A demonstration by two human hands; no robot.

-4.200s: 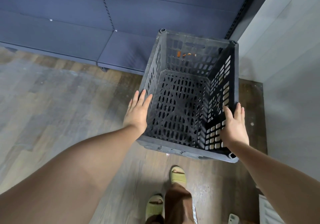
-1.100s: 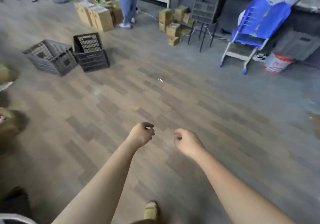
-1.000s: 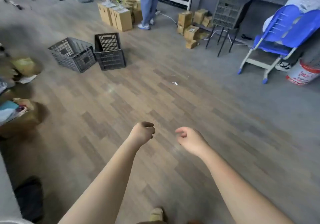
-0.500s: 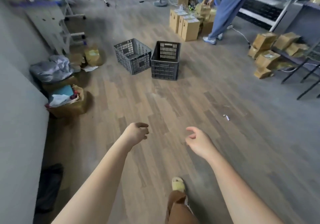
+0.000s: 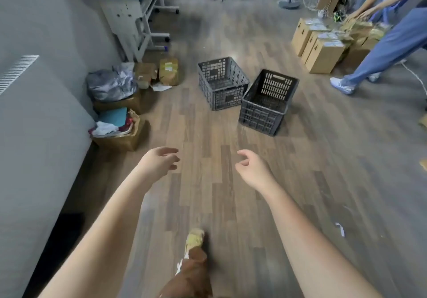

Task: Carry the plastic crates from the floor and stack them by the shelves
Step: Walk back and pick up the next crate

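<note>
1. Head view: left hand (image 5: pixel 159 162) and right hand (image 5: pixel 253 170) loose, holding nothing, out over wood-plank floor (image 5: pixel 323 159).
2. Ahead, grey slatted plastic crate (image 5: pixel 223 83) touching darker plastic crate (image 5: pixel 268 102), both on floor.
3. Fetching step, likely; next: close in, stoop, grip rims.

Floor: wood-look plank floor (image 5: pixel 231 182).
Middle: grey crate (image 5: pixel 223 83) and darker crate (image 5: pixel 268 102), upright, open, touching at a corner.
Left edge, by the wall: open box of cloth and paper (image 5: pixel 120 133), grey bag (image 5: pixel 111 85).
Far right: row of cardboard boxes (image 5: pixel 321 46).
Near right: small white scrap (image 5: pixel 340 228).
</note>
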